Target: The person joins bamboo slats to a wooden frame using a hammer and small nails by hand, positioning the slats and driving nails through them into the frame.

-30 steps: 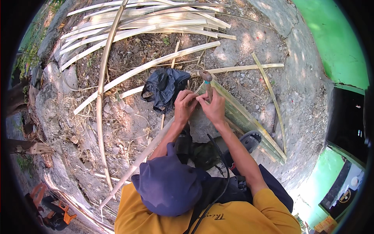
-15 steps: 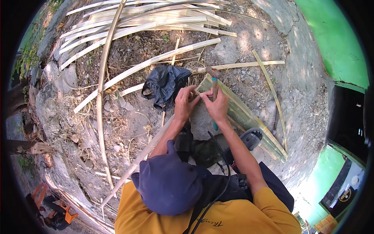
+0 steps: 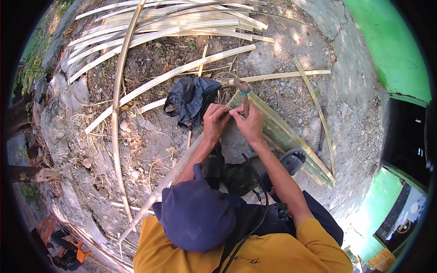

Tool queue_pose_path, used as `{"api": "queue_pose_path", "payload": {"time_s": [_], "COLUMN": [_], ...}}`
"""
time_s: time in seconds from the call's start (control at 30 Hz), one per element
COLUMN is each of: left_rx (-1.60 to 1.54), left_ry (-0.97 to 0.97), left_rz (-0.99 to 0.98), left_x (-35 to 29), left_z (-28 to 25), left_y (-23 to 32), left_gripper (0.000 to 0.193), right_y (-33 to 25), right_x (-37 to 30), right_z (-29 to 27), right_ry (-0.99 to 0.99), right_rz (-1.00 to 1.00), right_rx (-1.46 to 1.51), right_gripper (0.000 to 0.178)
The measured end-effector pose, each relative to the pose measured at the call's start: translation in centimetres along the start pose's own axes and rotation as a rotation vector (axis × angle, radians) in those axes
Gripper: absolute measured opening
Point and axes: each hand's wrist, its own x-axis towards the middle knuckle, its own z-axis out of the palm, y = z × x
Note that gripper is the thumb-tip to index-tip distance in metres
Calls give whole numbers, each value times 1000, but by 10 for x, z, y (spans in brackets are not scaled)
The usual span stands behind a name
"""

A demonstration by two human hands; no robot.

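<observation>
Right hand [image 3: 251, 123] closed around the shaft of a small hammer [image 3: 243, 93], rusty head raised just above the knuckles and pointing away, apparently cocked for a short tap. Left hand [image 3: 215, 119] pinched shut at the fingertips, touching the right hand's thumb side; whatever sits between the fingers too small to make out, likely something held steady for the hammer. Both hands poised over a bundle of green split bamboo strips [image 3: 291, 136], running from beneath the hands toward the lower right and lying flat on the ground as a work surface. Just left of the hands, a crumpled black plastic bag [image 3: 189, 98], within easy reach. A sandal [image 3: 291, 160] resting on the green strips, probably to pin them in place. Farther out, 1 long pale bamboo slat [image 3: 168, 78] crossing the dirt diagonally, another curved slat [image 3: 119, 91] running downward at left, and a pile of pale slats [image 3: 168, 20] stacked at the top. Green wall [image 3: 391, 50] well apart at right.
</observation>
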Motion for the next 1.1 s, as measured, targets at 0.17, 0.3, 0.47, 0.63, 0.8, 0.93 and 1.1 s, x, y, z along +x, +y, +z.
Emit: {"api": "queue_pose_path", "payload": {"time_s": [0.17,0.3,0.47,0.63,0.8,0.93,1.1], "left_rx": [-22,-44,-53,-45,-61,-92,-79], "left_ry": [31,32,9,14,20,15,7], "left_rz": [29,-16,-8,19,6,-50,-44], "left_x": [0,0,4,6,7,5,5], "left_z": [6,8,9,10,9,9,8], "left_y": [-3,-3,-3,2,1,2,2], "left_gripper": [22,20,17,17,18,19,18], "right_y": [4,5,2,5,7,-5,-7], "right_x": [1,1,0,-18,-46,-50,-45], "right_z": [2,0,-1,-24,-31,-24,-22], "right_ry": [6,12,28,-44,-60,-73,-103], "right_rz": [33,23,30,150,35,116,202], "right_rx": [19,-1,63,7,-47,-7,-4], "right_gripper": [31,30,27,25,27,27,27]}}
